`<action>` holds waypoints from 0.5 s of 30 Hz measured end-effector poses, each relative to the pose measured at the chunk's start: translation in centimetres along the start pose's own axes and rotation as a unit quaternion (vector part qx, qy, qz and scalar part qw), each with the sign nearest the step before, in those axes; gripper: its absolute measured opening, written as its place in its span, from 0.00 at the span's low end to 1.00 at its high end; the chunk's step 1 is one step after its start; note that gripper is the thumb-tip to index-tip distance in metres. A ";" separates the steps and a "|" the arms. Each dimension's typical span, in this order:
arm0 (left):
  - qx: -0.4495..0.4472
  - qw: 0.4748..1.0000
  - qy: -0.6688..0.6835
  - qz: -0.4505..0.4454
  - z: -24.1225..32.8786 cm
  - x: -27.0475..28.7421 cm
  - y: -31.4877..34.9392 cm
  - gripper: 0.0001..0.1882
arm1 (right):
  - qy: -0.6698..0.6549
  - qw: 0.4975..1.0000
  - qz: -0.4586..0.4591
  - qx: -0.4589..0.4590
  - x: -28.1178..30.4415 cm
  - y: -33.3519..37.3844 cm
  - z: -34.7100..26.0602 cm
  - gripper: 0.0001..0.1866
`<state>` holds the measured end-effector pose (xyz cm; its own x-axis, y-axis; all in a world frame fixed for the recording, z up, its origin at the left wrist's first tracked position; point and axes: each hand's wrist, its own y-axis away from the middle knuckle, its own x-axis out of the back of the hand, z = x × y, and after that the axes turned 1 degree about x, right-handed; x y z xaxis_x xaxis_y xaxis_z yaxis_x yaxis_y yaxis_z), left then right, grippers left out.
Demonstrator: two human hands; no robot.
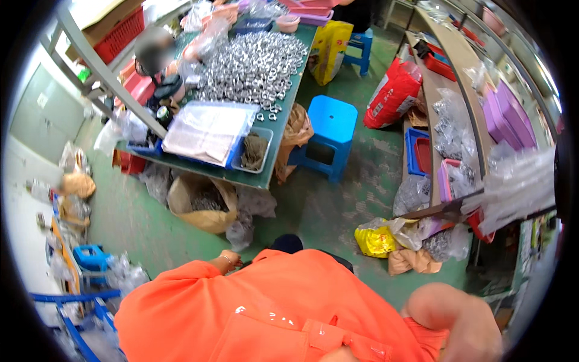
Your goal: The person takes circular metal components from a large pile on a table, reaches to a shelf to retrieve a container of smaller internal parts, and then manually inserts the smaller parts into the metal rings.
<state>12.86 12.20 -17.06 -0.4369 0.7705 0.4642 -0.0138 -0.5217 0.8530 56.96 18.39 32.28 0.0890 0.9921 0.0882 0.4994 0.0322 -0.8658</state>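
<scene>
My left hand [230, 259], a thin bracelet at its wrist, hangs low beside my orange shirt [265, 295]. It is small in view and its fingers are partly hidden, so their pose cannot be made out. Closest to it are a clear plastic bag [240, 232] and an open brown sack [181, 202] of small metal parts on the floor. My right arm [461, 314] is bent and blurred at the lower right. A patch of skin at the lower edge, before the shirt, may be part of my right hand; its fingers do not show.
Ahead, a green table [294, 99] bears a heap of metal rings [253, 66] and a papered blue tray [208, 133]. Right of it stand a blue stool [332, 120], a red sack [395, 90] and a shelf [470, 133] with bins. A yellow bag [375, 238] lies on the floor.
</scene>
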 end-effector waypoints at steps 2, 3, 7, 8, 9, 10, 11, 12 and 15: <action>0.025 0.991 0.134 -0.010 4.0 -2.2 0.5 0.10 | -0.044 0.983 0.139 -0.113 3.5 6.1 1.3 0.08; 0.046 0.977 0.206 -0.011 4.6 -2.9 0.5 0.11 | -0.017 0.943 0.296 -0.148 4.4 10.3 2.4 0.10; 0.075 0.912 0.404 -0.014 8.4 -3.7 -1.2 0.11 | 0.615 0.398 0.176 -0.658 12.3 28.9 9.5 0.11; 0.055 0.911 0.408 -0.008 8.6 -4.5 -2.8 0.11 | 0.486 0.427 0.133 -0.751 12.2 34.4 10.4 0.09; 0.017 0.940 0.340 0.029 7.2 -5.4 -5.4 0.12 | 0.306 0.507 0.329 -0.735 11.1 40.8 12.8 0.05; 0.040 0.910 0.412 0.016 10.5 -4.0 -5.7 0.11 | 0.349 0.488 0.399 -0.693 8.1 48.6 12.3 0.06; 0.067 0.874 0.482 -0.003 14.4 -2.3 -4.6 0.11 | 0.234 0.371 0.501 -0.746 5.5 52.8 9.9 0.08; 0.053 0.886 0.459 -0.045 16.1 0.0 -4.8 0.08 | 0.231 0.230 0.498 -0.804 2.7 56.0 8.2 0.08; 0.100 0.914 0.390 0.042 18.6 2.9 -5.8 0.08 | 0.116 0.265 0.452 -0.843 -2.3 62.7 4.0 0.07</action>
<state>28.42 24.30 -16.17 -0.9385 0.1944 0.2853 0.1801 -0.4294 0.8850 84.56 18.64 -24.18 0.7829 0.4607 0.4182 -0.1593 -0.5013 0.8505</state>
